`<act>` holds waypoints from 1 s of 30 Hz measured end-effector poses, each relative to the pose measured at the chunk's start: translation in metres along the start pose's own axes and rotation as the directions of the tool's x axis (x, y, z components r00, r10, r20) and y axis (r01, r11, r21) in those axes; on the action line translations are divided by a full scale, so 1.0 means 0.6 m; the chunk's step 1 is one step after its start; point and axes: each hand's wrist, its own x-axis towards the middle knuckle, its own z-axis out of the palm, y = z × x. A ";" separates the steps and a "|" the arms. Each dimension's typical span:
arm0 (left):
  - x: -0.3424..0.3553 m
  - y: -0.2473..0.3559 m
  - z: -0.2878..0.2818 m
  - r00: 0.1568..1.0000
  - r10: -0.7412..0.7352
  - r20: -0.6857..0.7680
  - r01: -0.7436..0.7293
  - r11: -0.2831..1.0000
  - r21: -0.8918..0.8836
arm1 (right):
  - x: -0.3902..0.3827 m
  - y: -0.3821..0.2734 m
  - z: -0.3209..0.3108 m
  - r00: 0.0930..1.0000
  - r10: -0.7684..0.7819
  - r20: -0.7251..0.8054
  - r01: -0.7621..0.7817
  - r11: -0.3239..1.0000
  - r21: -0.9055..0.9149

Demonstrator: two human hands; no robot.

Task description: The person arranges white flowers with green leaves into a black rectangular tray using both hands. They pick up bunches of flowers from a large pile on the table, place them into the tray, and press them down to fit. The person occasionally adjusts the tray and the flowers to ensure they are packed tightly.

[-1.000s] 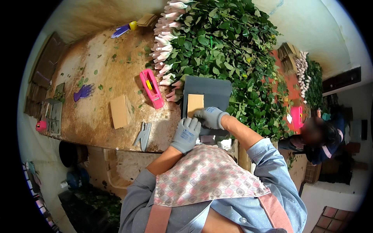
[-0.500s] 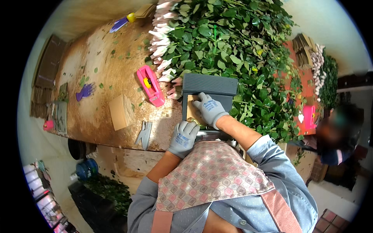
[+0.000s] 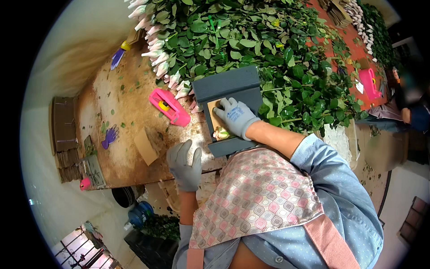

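My right hand (image 3: 237,117) in a grey glove rests on a tan cardboard piece (image 3: 212,106) inside a dark grey folding board (image 3: 228,78), fingers spread. A pale rosebud (image 3: 220,134) shows under that hand at the cardboard's lower part. My left hand (image 3: 183,163), also gloved, is off the board, over the worktop's front edge at left, fingers bent but apart. I cannot make out the grey stapler now, perhaps hidden by this hand. A pink tape dispenser (image 3: 169,106) lies left of the board, and a folded cardboard piece (image 3: 145,148) left of my left hand.
Pink roses with leafy stems (image 3: 233,36) cover the back of the stained table (image 3: 103,89). Purple gloves (image 3: 109,136) and cardboard stacks (image 3: 62,125) lie left. Right are a red table (image 3: 340,31), another pink dispenser (image 3: 368,83) and a co-worker (image 3: 414,116) at the edge.
My left hand has left the board, moving left toward where the stapler lay. My right hand has moved up onto the cardboard and spread out. The view has turned.
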 end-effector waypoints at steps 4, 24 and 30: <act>0.050 0.062 0.012 0.898 0.323 0.298 -0.333 0.943 -0.021 | 0.000 -0.003 -0.010 0.999 0.006 0.035 -0.007 1.000 0.028; 0.046 0.067 0.110 0.852 0.306 0.425 -0.383 0.918 0.105 | 0.021 0.033 -0.022 0.998 -0.055 0.035 0.047 0.979 0.197; 0.045 0.051 0.114 0.835 0.365 0.412 -0.425 0.903 0.061 | 0.050 0.022 -0.130 0.966 -0.170 0.194 0.124 0.966 0.229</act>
